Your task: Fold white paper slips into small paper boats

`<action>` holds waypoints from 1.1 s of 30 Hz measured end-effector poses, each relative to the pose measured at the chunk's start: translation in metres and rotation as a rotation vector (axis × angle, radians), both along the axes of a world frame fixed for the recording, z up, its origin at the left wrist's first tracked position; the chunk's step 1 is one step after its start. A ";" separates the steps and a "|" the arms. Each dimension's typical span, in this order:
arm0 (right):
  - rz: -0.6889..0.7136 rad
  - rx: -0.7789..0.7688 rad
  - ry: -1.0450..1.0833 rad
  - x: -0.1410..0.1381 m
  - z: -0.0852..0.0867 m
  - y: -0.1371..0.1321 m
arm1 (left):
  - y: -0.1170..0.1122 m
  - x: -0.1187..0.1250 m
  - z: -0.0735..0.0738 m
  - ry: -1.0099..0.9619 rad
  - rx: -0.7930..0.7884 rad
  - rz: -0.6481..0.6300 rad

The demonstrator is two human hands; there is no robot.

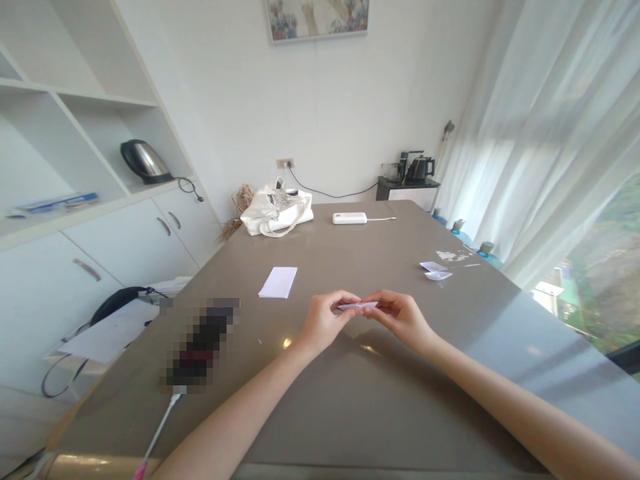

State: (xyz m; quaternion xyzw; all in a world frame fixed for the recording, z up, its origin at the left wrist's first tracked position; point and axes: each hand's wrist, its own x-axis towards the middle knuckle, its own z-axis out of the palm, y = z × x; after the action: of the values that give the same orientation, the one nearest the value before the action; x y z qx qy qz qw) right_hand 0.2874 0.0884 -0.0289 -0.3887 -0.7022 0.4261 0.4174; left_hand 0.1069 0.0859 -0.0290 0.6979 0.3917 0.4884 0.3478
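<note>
A small folded piece of white paper (358,305) is held flat just above the grey table (350,400) at its middle. My left hand (325,319) pinches its left end and my right hand (400,317) pinches its right end, fingers closed on it. A white rectangular sheet (278,282) lies on the table to the left, beyond my left hand. Two small folded white paper pieces (436,271) rest further off to the right.
A white handbag (277,211) and a white power bank (349,218) with a cable sit at the table's far end. A blurred dark object (200,343) lies near the left edge. Cabinets with a kettle (143,161) stand left, curtains right.
</note>
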 end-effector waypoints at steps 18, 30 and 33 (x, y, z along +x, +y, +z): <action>-0.076 0.016 -0.127 -0.001 0.005 -0.002 | 0.005 -0.003 -0.002 -0.015 -0.239 -0.106; -0.018 -0.025 -0.097 -0.001 0.009 -0.002 | -0.001 0.003 0.001 -0.011 -0.231 -0.114; 0.005 -0.039 -0.066 -0.002 0.009 -0.002 | -0.001 0.002 0.001 0.020 -0.196 -0.087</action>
State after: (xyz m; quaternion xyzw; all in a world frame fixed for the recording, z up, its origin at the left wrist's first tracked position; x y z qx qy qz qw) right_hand 0.2853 0.0860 -0.0198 -0.4089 -0.7081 0.4279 0.3852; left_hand 0.1085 0.0850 -0.0280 0.6816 0.4104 0.4253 0.4314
